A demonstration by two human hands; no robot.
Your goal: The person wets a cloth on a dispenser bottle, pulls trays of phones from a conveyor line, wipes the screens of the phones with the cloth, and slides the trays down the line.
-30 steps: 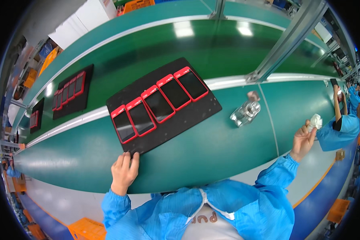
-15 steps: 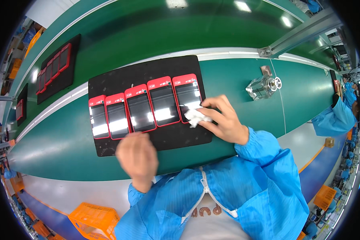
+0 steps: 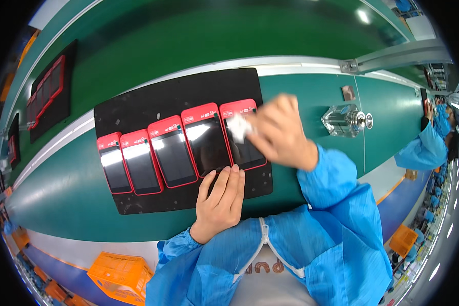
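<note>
Several red-framed handheld devices with dark glossy screens lie side by side on a black mat [image 3: 173,94]. My right hand [image 3: 281,133], smeared by motion, pinches a crumpled white wipe [image 3: 237,128] against the upper screen of the rightmost device [image 3: 250,154]. With its fingers stretched out, my left hand [image 3: 220,205] rests its fingertips on the lower edge of the neighbouring device [image 3: 207,145]. Farther left lie more such devices, one of them a middle device [image 3: 173,153], untouched by either hand.
A clear bottle with a metal top [image 3: 344,121] stands right of the mat on the green table [image 3: 311,84]. Beyond the white rail, another mat of red devices [image 3: 47,92] lies far left. An orange crate [image 3: 118,275] sits below; a person in blue [image 3: 427,140] works far right.
My left hand has moved right and come down onto a device's lower edge. The wipe in my right hand has moved up the rightmost screen. The whole view has shifted slightly.
</note>
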